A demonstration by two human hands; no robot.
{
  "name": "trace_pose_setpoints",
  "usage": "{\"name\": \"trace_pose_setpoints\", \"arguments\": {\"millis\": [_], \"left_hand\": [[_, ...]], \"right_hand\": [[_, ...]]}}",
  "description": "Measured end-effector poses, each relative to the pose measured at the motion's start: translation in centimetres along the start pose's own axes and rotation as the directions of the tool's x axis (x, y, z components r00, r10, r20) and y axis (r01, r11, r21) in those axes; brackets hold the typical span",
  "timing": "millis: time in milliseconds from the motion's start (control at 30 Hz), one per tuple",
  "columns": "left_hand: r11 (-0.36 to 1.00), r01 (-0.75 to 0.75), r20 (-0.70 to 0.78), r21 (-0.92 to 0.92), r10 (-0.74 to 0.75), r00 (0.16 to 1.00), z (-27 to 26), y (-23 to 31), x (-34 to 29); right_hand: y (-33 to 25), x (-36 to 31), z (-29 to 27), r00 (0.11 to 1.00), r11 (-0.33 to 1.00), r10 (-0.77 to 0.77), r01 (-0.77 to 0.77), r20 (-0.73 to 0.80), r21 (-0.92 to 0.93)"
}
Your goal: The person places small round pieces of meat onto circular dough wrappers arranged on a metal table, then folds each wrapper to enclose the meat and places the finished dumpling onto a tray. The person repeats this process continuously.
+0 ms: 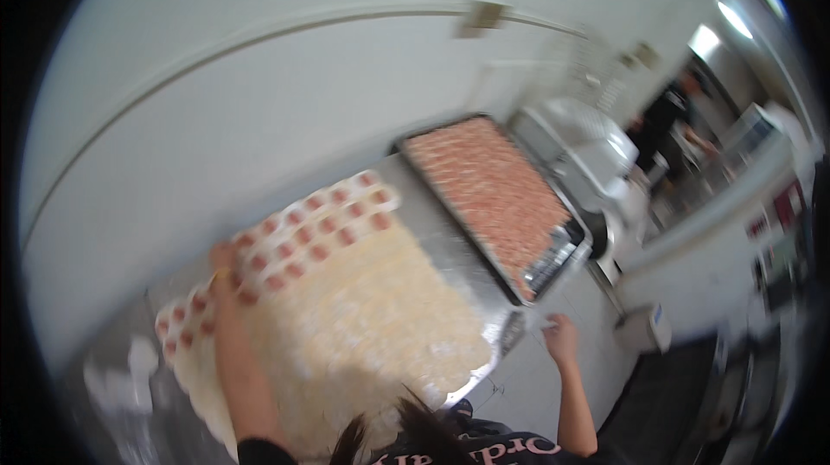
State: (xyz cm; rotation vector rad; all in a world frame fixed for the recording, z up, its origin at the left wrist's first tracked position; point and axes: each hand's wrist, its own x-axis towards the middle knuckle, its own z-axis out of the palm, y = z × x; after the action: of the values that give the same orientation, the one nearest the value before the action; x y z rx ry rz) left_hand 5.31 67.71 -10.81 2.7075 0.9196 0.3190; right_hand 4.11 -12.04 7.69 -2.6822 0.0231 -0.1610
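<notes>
A large pale sheet of dough (372,318) covers much of the metal table. Along its far edge lie rows of small round pink slices (318,252), possibly sausage or meat. My left hand (225,259) reaches onto these rows; its fingers are smeared by motion. A dark rectangular tray (418,167) to the right is mostly covered with closely packed pink slices (484,180), its near right corner showing bare metal. My right hand (561,337) hangs off the tray's near corner with fingers curled together. A small whitish spot shows at its fingertips, too blurred to name.
Behind the table runs a white wall (216,119). White equipment (581,138) stands beyond the tray. Another person (670,119) in dark clothes works far right. A clear plastic item (125,383) lies at the table's left. A white bin-like box (644,329) stands right of my right hand.
</notes>
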Motion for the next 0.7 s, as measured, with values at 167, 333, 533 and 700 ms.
{"name": "trace_pose_setpoints", "arguments": {"millis": [167,333,533,700], "left_hand": [[-0.126,0.366,0.381,-0.922,-0.131,0.915,-2.7,-0.5,-1.0],[-0.307,0.324,0.378,-0.895,-0.135,0.916,-8.6,5.5,-4.5],[-0.37,0.343,0.257,-0.864,0.261,0.93,-11.6,22.6,-16.4],[-0.289,0.566,0.465,-0.773,0.349,0.814,-9.1,37.7,-30.6]], "right_hand": [[-1.1,0.5,-0.9,0.999,0.999,0.042,-0.042,-0.009,0.032],[-1.5,1.9,-1.3,1.0,0.981,0.001,0.003,-0.024,0.192],[-3.7,3.8,3.5,0.947,0.77,-0.261,0.088,0.185,0.632],[-4.9,3.2,7.5,0.757,0.369,-0.437,-0.341,0.486,0.864]]}}
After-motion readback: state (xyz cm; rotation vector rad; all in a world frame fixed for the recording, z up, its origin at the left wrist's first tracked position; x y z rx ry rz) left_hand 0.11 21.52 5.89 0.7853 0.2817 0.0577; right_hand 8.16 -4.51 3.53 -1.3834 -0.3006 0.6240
